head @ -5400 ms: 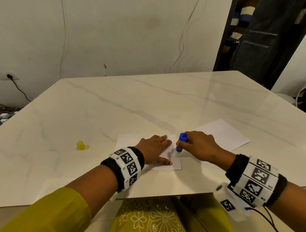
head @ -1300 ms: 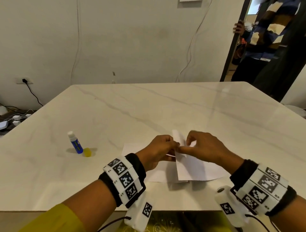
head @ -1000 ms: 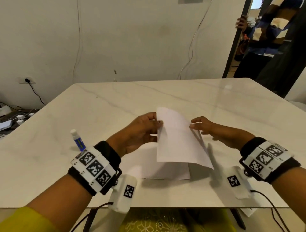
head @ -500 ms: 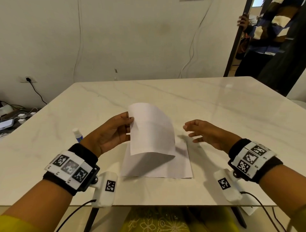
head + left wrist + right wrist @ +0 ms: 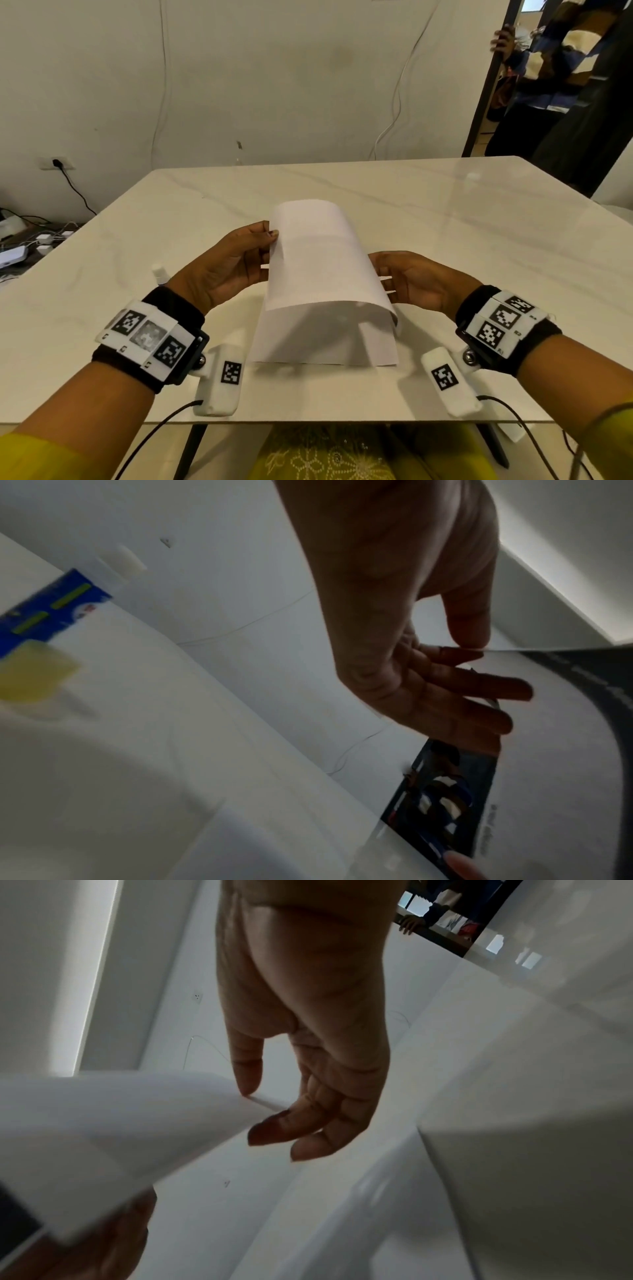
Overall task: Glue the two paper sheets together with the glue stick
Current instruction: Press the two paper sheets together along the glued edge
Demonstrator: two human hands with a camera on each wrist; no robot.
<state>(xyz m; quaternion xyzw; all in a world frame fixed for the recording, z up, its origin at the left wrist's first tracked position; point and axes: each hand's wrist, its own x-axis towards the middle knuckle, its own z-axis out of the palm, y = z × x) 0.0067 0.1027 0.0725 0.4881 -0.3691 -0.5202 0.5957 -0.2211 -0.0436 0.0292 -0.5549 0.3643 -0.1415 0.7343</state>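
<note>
Pale marble surface (image 5: 445,219), glossy and faintly veined, carried a flat white sheet (image 5: 380,349) at its near edge. Above it an upper sheet (image 5: 318,260), thin and smooth, arched like a tunnel, its long axis running away from the person. Left hand (image 5: 226,267) pinched its left edge; right hand (image 5: 411,281) held the right edge between thumb and fingers (image 5: 274,1131). Off left stood the blue glue stick (image 5: 51,607), uncapped, beside a yellow cap (image 5: 31,669).

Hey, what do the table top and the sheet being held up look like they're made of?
The table top looks like polished marble or a marble-look slab: cream with grey veins and glossy reflections. The held sheet looks like thin matte white paper, since it bows into an arch between the left hand and right hand.
</note>
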